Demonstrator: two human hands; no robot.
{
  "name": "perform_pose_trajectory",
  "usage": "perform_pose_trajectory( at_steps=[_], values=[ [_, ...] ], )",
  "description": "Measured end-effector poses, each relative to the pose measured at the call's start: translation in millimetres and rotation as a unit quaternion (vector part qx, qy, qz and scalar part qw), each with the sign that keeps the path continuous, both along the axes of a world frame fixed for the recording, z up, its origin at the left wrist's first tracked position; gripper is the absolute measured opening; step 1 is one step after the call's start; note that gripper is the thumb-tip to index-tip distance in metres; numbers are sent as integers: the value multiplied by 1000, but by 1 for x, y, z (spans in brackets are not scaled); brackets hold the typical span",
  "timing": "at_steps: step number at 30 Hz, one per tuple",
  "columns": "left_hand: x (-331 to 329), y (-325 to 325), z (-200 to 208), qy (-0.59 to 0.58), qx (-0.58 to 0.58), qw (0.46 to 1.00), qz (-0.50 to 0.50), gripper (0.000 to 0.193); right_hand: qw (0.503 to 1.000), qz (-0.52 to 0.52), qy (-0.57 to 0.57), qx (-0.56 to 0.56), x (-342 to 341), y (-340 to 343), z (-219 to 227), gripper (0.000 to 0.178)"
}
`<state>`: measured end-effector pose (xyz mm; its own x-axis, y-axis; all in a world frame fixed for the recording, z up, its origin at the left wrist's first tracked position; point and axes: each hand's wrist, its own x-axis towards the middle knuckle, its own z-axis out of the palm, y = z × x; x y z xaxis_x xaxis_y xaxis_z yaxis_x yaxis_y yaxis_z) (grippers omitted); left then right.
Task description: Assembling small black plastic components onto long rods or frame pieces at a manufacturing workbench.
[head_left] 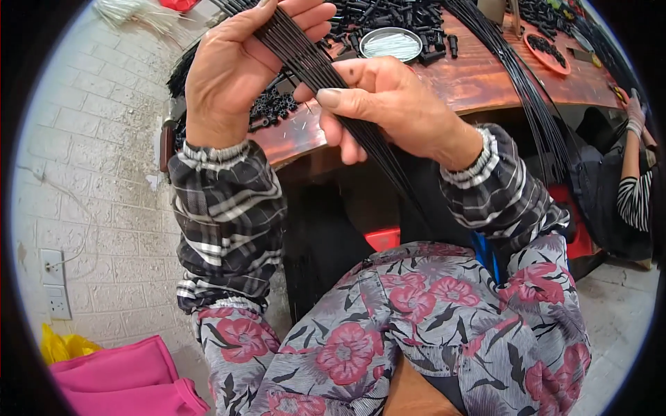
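A bundle of long, thin black rods point(305, 62) slants across the front of me, from the top edge down toward my lap. My left hand point(232, 66) supports its upper part with the palm turned up and the thumb laid over the rods. Lower down, my right hand point(385, 104) grips the same bundle, thumb on top and fingers curled beneath. Behind my hands, small black ring-like pieces point(272, 105) lie in a heap on the wooden table. A round metal dish point(390, 47) of thin white sticks stands just beyond my right hand.
Black tubular parts point(381, 15) are piled along the table point(479, 76). More long black rods point(517, 76) hang over its edge on the right, near an orange plate point(548, 54) of small dark pieces. A co-worker's gloved hand point(635, 114) is at far right; a white brick wall point(97, 139) is on the left.
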<state>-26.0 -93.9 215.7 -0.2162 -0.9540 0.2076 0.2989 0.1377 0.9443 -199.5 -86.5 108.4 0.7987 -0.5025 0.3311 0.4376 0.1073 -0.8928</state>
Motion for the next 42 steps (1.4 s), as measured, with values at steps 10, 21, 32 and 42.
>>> perform_pose_trajectory(
  at_steps=[10,21,32,42],
  values=[
    [59,-90,19,-72,17,989,-124,29,978,-71,152,-123,66,-93,44,12],
    [43,7,-149,-28,145,987,-65,34,927,-164,268,-204,49,-1,-114,9],
    [57,78,-148,-103,200,956,187,32,884,-239,312,-252,47,15,-184,14],
    [28,43,-126,-43,3,994,103,55,859,-242,360,-273,42,-3,-240,15]
  ],
)
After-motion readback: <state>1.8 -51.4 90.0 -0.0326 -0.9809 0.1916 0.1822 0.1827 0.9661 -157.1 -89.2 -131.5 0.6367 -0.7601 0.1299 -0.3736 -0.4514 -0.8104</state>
